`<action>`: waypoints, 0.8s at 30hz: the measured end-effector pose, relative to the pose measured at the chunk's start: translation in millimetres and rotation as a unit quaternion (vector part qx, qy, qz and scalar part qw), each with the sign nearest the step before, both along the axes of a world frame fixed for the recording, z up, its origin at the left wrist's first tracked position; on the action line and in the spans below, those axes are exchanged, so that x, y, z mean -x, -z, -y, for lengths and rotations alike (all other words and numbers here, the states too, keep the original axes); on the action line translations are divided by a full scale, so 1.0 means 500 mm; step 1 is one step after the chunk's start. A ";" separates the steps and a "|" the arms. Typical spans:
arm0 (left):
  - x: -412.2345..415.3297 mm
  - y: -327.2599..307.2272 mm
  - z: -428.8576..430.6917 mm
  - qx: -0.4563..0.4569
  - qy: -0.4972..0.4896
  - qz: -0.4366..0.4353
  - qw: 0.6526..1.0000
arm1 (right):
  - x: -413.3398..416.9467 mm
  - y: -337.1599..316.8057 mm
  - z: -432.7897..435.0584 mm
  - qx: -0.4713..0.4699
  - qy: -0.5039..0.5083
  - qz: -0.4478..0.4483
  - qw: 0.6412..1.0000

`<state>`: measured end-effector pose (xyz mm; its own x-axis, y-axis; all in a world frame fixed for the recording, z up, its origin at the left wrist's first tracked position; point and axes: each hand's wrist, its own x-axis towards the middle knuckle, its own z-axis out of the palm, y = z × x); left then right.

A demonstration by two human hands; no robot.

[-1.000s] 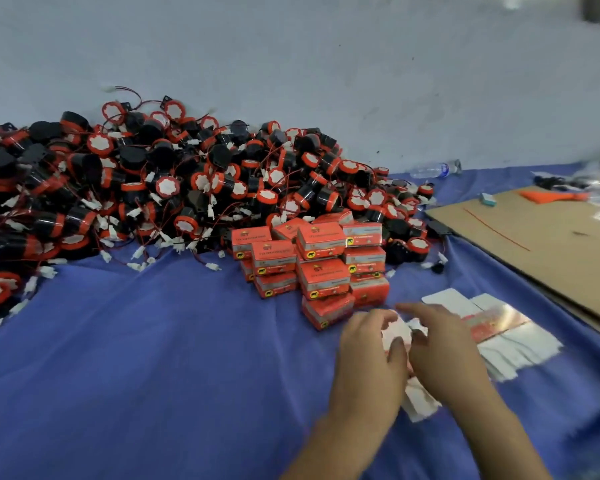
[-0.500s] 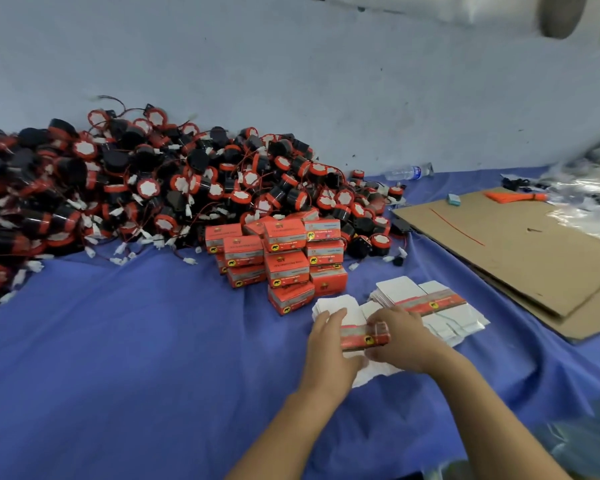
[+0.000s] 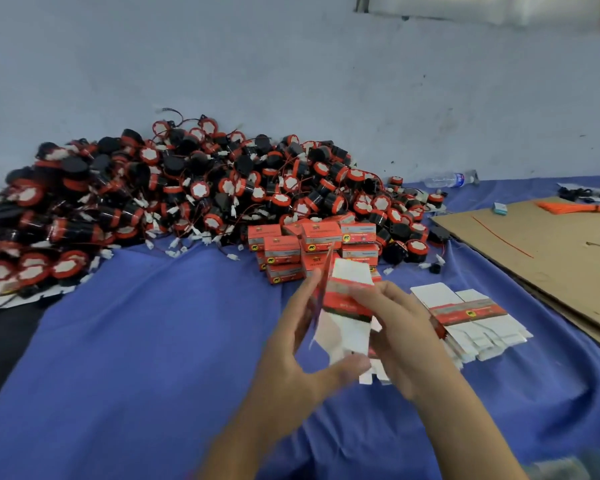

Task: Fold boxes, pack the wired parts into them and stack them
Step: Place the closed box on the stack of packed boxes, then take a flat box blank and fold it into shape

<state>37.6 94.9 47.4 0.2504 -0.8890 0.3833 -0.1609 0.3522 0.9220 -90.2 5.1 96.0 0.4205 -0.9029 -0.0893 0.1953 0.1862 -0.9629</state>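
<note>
Both my hands hold one flat, unfolded red-and-white box blank (image 3: 347, 306) raised above the blue cloth. My left hand (image 3: 291, 344) grips its left edge and bottom with fingers and thumb. My right hand (image 3: 400, 332) holds its right side, fingers curled over the red band. A pile of flat blanks (image 3: 471, 318) lies just right of my hands. Several folded red boxes (image 3: 312, 244) are stacked behind the blank. A big heap of black-and-red wired parts (image 3: 174, 199) fills the back left.
A brown cardboard sheet (image 3: 548, 251) lies at the right, with an orange item (image 3: 575, 207) and a small box on it. A plastic bottle (image 3: 447, 179) lies by the wall. Blue cloth (image 3: 136, 358) covers the table.
The box blank has been lifted off the pile of blanks and turned upright between my hands. The view has shifted, so the heap sits further right.
</note>
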 end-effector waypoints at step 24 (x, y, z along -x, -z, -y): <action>-0.237 -0.040 -0.392 0.045 -0.177 0.226 0.957 | -0.173 0.007 -0.280 -0.210 -0.310 0.062 0.925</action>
<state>156.0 290.7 67.6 0.3198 -0.7376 0.5947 -0.6592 0.2776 0.6988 -3.8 145.0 92.7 0.8766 -0.3814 -0.2935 0.0302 0.6522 -0.7574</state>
